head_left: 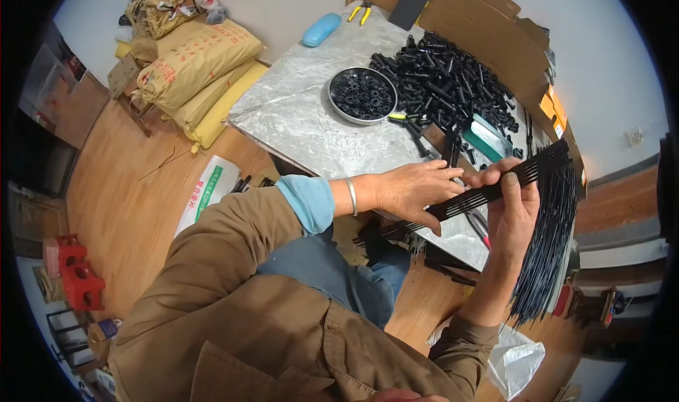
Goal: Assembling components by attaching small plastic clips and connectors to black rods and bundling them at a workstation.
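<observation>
My right hand [515, 202] grips a bundle of long, thin black strips [481, 198], its thumb pressed along the near side. The bundle slants from the upper right down to the lower left, past the table's edge. Over it reaches my left hand [417, 192], fingers stretched out and thumb apart. Whether its fingertips touch the strips is hard to tell. A thick sheaf of similar black strands [544, 250] hangs at the table's right edge, beside my right wrist. Beyond my hands lies a teal-edged tray [488, 139] next to a large heap of black tubular parts [453, 84].
On the grey marbled table [283, 112] stand a metal bowl of small black rings [362, 120], a blue case [322, 30], yellow-handled pliers [361, 12] and a dark phone-like slab [410, 6]. Cardboard [488, 34] walls the back. Stacked sacks [201, 62] and red stools [79, 271] are at left.
</observation>
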